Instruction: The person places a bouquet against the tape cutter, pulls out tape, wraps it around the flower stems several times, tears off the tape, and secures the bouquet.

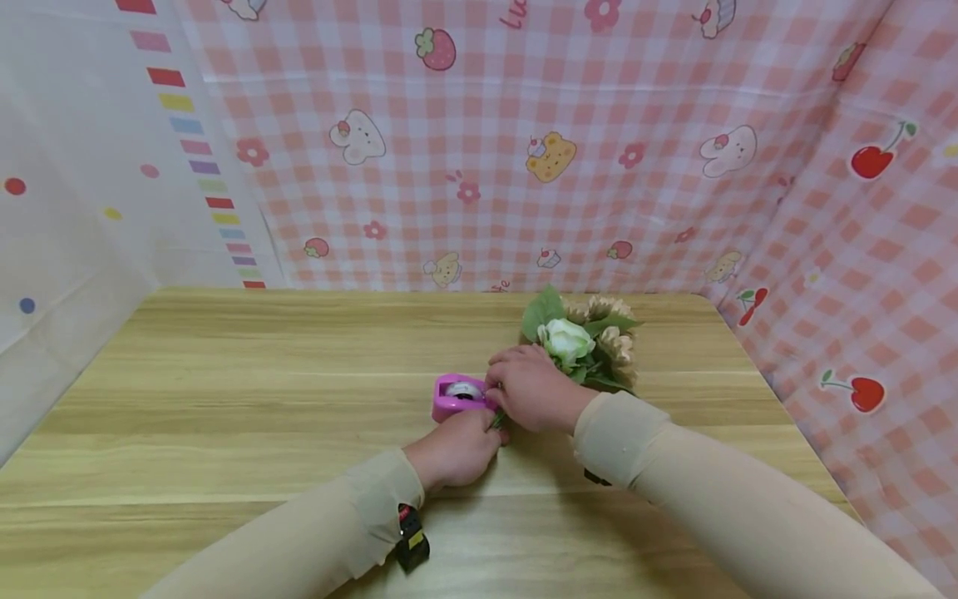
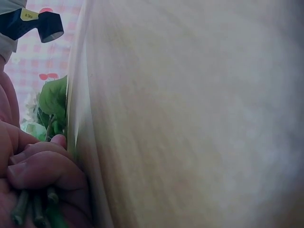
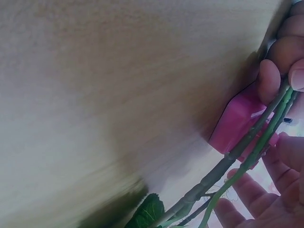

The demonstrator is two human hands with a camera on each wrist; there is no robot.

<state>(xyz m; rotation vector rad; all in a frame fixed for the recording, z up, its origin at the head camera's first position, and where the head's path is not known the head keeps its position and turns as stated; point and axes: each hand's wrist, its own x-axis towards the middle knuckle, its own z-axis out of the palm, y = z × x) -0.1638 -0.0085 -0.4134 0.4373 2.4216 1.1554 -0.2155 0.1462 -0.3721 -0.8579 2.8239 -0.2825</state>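
A bouquet of artificial flowers lies on the table, with a white rose point(image 1: 566, 340), beige blooms point(image 1: 617, 345) and green leaves point(image 1: 542, 309). My left hand point(image 1: 458, 448) grips its bundled stems point(image 3: 237, 154) near their lower ends; the cut ends point(image 2: 38, 209) poke out of the curled fingers in the left wrist view. Just beyond the left hand stands a pink tape dispenser point(image 1: 446, 405) with a roll of tape point(image 1: 464, 389). Over the stems reaches my right hand point(image 1: 535, 388), thumb and index finger pinching the tape's end at the dispenser's right end. Its other fingers point(image 3: 251, 192) spread out behind the stems.
The wood-grain table point(image 1: 247, 399) meets a pink checked cloth point(image 1: 419, 191) at the back. More printed cloth point(image 1: 883, 274) hangs on the right, and a white sheet point(image 1: 67, 216) on the left. A black wrist strap point(image 1: 410, 541) sits by the left sleeve.
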